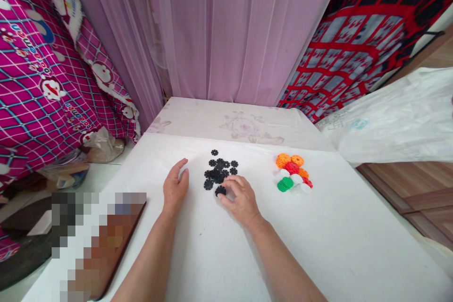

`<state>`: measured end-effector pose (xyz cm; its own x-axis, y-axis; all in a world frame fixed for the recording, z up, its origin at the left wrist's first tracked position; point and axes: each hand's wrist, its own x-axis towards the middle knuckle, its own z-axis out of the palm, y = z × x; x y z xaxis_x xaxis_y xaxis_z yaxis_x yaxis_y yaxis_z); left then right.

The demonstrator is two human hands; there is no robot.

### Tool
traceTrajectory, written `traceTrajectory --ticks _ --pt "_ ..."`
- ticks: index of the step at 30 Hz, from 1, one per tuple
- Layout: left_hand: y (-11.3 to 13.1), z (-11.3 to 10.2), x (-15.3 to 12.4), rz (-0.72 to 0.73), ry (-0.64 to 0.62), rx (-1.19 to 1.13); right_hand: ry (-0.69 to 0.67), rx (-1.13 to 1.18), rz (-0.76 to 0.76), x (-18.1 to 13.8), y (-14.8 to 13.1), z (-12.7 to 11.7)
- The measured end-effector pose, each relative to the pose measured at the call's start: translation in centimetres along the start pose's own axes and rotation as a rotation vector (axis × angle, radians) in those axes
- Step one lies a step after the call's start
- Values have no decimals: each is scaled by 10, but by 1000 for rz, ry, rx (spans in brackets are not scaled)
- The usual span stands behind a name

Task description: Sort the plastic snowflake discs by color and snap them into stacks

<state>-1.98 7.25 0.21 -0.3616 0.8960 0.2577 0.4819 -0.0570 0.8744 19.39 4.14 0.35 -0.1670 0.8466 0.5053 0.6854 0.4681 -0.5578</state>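
Observation:
A loose pile of black notched plastic discs [217,173] lies on the white-covered table, some flat and apart, others stacked in the middle. My right hand [242,198] pinches a black disc [220,191] between thumb and fingers at the near side of this pile; whether more than one is in the grip I cannot tell. To the left of the discs, my left hand [176,186] rests near the cloth with fingers extended and thumb apart, holding nothing.
Orange discs [283,160], red discs [292,168], white discs [296,179] and green discs [285,184] are heaped to the right. A brown-edged flat object [116,245], mostly pixelated, lies at the left table edge. Behind the table [318,255] hangs a purple curtain [226,28].

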Motion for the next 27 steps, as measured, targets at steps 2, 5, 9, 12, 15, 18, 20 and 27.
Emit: traceTrajectory --ticks 2,5,9,12,15,18,20,27 --pt "0 0 0 1 -5 -2 -34 -36 -5 -1 -4 1" --pt "0 0 0 4 -10 -5 -64 -61 3 -1 -5 2" --pt "0 0 0 7 -10 -8 -105 -86 12 -1 -6 1" --pt "0 0 0 7 -5 -12 -127 -128 -9 0 -9 1" --pt "0 0 0 10 -4 -7 -140 -158 -22 1 -9 3" --pt "-1 0 0 17 -6 -7 -147 -160 -10 1 -8 4" --pt "-1 0 0 16 -7 -10 -149 -158 -2 1 -8 4" --pt "0 0 0 3 -10 -13 -133 -120 1 0 -9 1"
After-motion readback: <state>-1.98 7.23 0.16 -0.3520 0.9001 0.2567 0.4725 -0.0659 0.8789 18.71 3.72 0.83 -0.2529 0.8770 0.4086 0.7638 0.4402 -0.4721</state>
